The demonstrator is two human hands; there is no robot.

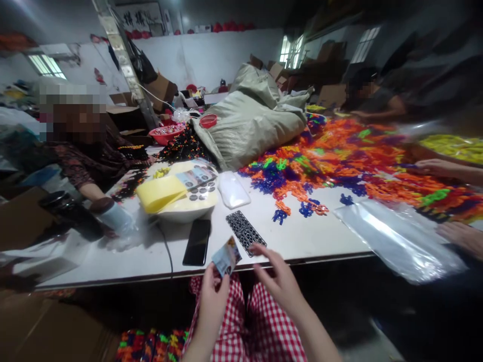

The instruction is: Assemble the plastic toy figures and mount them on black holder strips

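Here's the left hand (214,289), thumb and fingers pinching a small printed card (226,257) by its lower edge, the card held tilted up just past the near edge of the white surface (313,236); it looks thin and feather-light, probably paper or light cardstock, springy rather than floppy; it should crease or bend if squeezed hard, and its glossy look hints at a slight slip, so a light pinch on an edge or corner seems the best hold, leaving the printed face free; over to the right hand (277,276), and it's empty, fingers spread and loosely curled, hovering at the near end of a black patterned sheet (246,232); whether a fingertip touches it, I cannot tell; that sheet lies flat, looks thin and a little stiffer, and would likely lift most easily from a corner; just left, a dark smartphone (196,242) lies flat, likely smooth and the heavier item here, better taken by its long sides.
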